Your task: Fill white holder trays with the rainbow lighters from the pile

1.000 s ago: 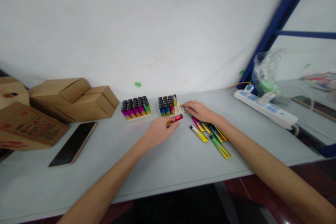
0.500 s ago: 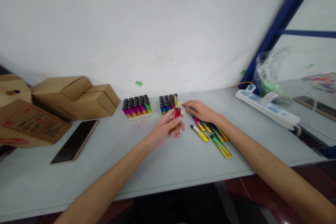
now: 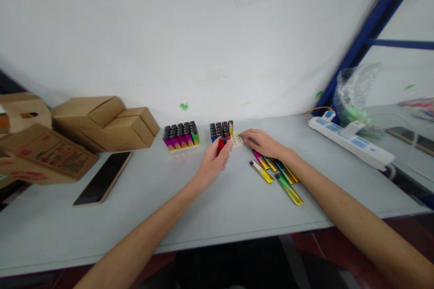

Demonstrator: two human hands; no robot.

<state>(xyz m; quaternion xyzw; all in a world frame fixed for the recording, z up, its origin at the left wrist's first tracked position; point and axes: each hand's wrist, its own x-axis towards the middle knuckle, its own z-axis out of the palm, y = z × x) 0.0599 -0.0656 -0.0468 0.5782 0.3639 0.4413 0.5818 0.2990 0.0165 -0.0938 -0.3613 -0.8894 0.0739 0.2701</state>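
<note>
My left hand [image 3: 210, 168] is closed around a red lighter [image 3: 221, 145] with a dark top, held just in front of a partly filled white tray [image 3: 238, 140]. Lighters with black tops [image 3: 217, 132] stand upright in that tray's left part, a yellow one among them. My right hand [image 3: 261, 141] rests at the tray's right side, fingers bent around a slim dark piece [image 3: 250, 139] whose kind I cannot make out. Near my right wrist lie several loose metallic lighters, among them a yellow one [image 3: 261, 171] and a green-gold one [image 3: 289, 188].
A full block of purple and multicoloured lighters [image 3: 181, 136] stands to the left. Farther left are a phone [image 3: 104, 178] and cardboard boxes [image 3: 105, 122]. A white power strip [image 3: 351, 142] and clear plastic wrap [image 3: 354, 95] lie at the right, by a blue frame [image 3: 352, 40].
My left hand has turned and brought the red lighter down toward the tray's front. My right hand stays by the tray. The view has shifted slightly.
</note>
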